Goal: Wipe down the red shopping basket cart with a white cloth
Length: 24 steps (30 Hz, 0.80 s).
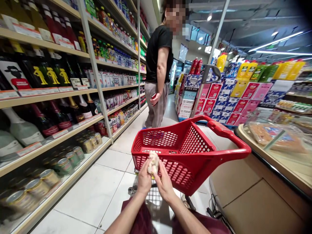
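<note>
A small, pale, lumpy thing (153,162), cream-white and crumpled-looking, sits between my two hands; its kind I cannot make out. My left hand (144,178) presses on it from the left with the fingers together. From the other side my right hand (164,182) holds it, fingers pointing up and forward. Just beyond both hands stands a red plastic shopping cart (170,156) with a mesh basket, its handle (223,131) reaching to the right. The held thing overlaps the near basket wall in view.
Shelves of bottles and cans (70,159) line the left side. A person in a black shirt (159,55) stands beyond the cart. Stacked drink boxes (219,100) rise behind it. At right is a counter (248,182) with packaged food; dark cables (214,208) lie by its base.
</note>
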Available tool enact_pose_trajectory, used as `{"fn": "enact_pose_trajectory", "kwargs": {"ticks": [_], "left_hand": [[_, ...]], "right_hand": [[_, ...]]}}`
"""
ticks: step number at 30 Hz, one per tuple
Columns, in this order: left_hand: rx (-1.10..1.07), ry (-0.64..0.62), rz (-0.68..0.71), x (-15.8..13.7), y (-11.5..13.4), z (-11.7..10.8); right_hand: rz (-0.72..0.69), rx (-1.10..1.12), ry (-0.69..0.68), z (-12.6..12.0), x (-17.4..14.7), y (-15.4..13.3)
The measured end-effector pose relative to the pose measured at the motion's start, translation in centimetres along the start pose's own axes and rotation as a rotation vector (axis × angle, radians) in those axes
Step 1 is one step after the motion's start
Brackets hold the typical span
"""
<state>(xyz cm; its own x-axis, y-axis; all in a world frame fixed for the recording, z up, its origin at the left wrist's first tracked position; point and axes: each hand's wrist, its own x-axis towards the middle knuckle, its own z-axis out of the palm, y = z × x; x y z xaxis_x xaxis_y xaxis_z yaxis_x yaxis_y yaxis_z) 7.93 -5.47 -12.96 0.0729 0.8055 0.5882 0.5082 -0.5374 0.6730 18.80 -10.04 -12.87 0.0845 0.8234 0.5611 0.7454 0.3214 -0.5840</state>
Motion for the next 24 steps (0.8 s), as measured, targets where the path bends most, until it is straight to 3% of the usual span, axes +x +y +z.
{"fn": "enact_pose_trajectory", "kwargs": {"ticks": [2,4,7,9,12,14,16,20,24], "left_hand": [[-0.071,-0.104,-0.047,-1.0,0.8,-0.1],[-0.109,-0.18,-0.071,-1.7,1.3,-0.2],[-0.18,-0.303,-0.068,-2.1,1.1,-0.3],[-0.266,-0.349,-0.131,-2.0,0.0,-0.4],[-0.287,-0.248,-0.326,-1.2,-2.6,-1.1],[-0.224,-0.162,-0.413,-0.8,-4.1,-1.6],[-0.17,-0.153,-0.438,-0.8,-4.9,-2.2],[-0.105,-0.218,-0.461,-1.8,-5.1,-3.0],[-0.052,-0.267,-0.49,-1.7,-4.9,-3.5]], "right_hand": [[0.031,0.084,0.006,2.1,0.0,-0.7],[0.047,0.138,0.028,2.7,-0.1,-0.8],[0.038,0.121,0.073,1.5,-0.2,0.1],[-0.043,0.018,0.083,0.1,0.4,0.7],[-0.218,-0.209,0.078,-1.1,3.0,0.7],[-0.296,-0.348,0.043,-0.8,5.0,0.3],[-0.347,-0.428,-0.018,0.4,6.0,0.0],[-0.402,-0.451,-0.104,2.3,4.3,0.5],[-0.41,-0.439,-0.115,1.1,2.7,1.8]]}}
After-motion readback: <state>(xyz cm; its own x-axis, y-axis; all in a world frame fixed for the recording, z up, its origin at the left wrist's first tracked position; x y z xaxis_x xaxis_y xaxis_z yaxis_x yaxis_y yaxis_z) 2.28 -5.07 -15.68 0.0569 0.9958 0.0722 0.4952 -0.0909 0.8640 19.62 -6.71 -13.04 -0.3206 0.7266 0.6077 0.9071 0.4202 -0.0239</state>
